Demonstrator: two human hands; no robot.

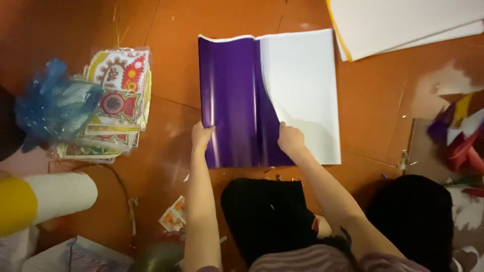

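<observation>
A glossy purple paper sheet (pixel 232 100) lies on the orange floor, folded over a white sheet (pixel 307 95) whose right half shows. My left hand (pixel 201 135) presses the purple sheet's left edge near its lower corner. My right hand (pixel 290 138) pinches the purple sheet's right edge where it curls up over the white one. Both arms reach forward from the bottom of the view, past my black-clad knees (pixel 267 216).
A stack of colourful patterned packets (pixel 118 95) and a blue mesh bundle (pixel 55 106) sit at the left. A white and yellow paper roll (pixel 45 199) lies lower left. Large white sheets (pixel 403 22) lie top right; coloured paper scraps (pixel 459 136) are at the right.
</observation>
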